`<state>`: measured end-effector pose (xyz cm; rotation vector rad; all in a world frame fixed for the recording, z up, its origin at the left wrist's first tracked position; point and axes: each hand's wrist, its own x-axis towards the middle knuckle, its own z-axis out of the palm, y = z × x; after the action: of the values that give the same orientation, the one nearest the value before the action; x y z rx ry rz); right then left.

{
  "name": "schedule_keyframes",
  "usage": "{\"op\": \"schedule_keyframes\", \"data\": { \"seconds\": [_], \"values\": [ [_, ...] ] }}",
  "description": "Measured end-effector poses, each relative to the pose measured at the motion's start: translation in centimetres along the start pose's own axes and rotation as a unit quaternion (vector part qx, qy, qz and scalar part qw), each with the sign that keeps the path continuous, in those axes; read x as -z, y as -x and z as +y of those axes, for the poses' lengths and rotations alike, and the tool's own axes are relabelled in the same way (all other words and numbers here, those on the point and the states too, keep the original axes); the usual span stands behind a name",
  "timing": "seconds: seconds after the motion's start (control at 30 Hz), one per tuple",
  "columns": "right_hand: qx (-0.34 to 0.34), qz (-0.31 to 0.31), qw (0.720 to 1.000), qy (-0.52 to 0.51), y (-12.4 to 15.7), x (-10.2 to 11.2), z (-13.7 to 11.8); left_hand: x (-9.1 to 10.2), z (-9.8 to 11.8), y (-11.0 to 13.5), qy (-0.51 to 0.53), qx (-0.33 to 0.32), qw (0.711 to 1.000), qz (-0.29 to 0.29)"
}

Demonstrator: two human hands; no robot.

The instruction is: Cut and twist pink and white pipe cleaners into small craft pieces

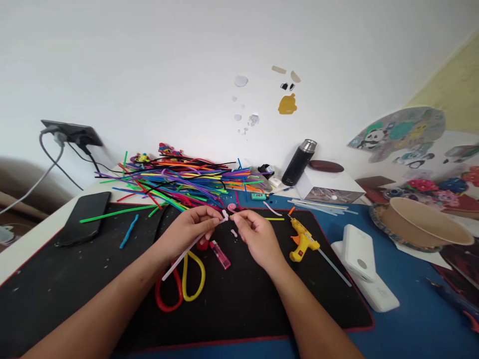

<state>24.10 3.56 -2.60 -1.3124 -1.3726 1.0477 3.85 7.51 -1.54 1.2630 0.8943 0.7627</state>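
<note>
Underneath, black mat (pixel 75 289); behind the grip, heap of coloured pipe cleaners (pixel 187 182); far right, brown bowl (pixel 419 227), contents hidden. Just right, glue gun (pixel 303 242); just below, scissors (pixel 187 284) and lighter (pixel 220 254). Left hand (pixel 194 227) and right hand (pixel 256 237) both pinching the bent tip of a white pipe cleaner (pixel 183 257), stem trailing down-left under the left hand.

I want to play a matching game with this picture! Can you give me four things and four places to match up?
Things: 1 phone; 2 glue gun; 3 flask; 4 white pipe cleaner.
Places: A by the back wall; B pinched between left hand and right hand; C at the left edge of the black mat; D just right of the right hand.
Pairs: 1-C; 2-D; 3-A; 4-B.
</note>
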Motion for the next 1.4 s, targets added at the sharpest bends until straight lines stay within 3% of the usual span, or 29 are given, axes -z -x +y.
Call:
{"op": "schedule_keyframes", "data": {
  "seconds": [0.1, 0.23, 0.4, 0.73, 1.17, 1.3, 1.4],
  "values": [
    [0.001, 0.012, 0.99, 0.139, -0.3, 0.9, 0.2, 0.2, -0.2, -0.1, 0.02, -0.002, 1.0, 0.02],
    [0.015, 0.004, 0.94, 0.34, -0.3, 0.9, 0.4, 0.2, -0.5, -0.2, 0.03, -0.005, 0.999, 0.009],
    [0.012, -0.016, 0.908, 0.418, 0.0, 0.4, 0.4, 0.1, -0.3, -0.1, 0.046, 0.002, 0.999, -0.002],
    [-0.012, -0.032, 0.881, 0.472, -0.1, 0.5, 0.4, -0.1, -0.1, 0.0, 0.024, 0.0, 1.0, -0.001],
    [-0.02, -0.051, 0.873, 0.485, 0.2, -0.1, 0.7, -0.2, -0.3, 0.0, -0.008, 0.002, 1.0, 0.0],
    [-0.017, -0.056, 0.889, 0.454, 0.3, -0.2, 1.0, -0.2, -0.2, 0.0, 0.006, 0.003, 1.0, -0.003],
    [-0.013, -0.053, 0.922, 0.384, 0.4, -0.4, 0.8, 0.0, -0.3, 0.0, 0.019, 0.004, 1.0, -0.006]
  ]
}}
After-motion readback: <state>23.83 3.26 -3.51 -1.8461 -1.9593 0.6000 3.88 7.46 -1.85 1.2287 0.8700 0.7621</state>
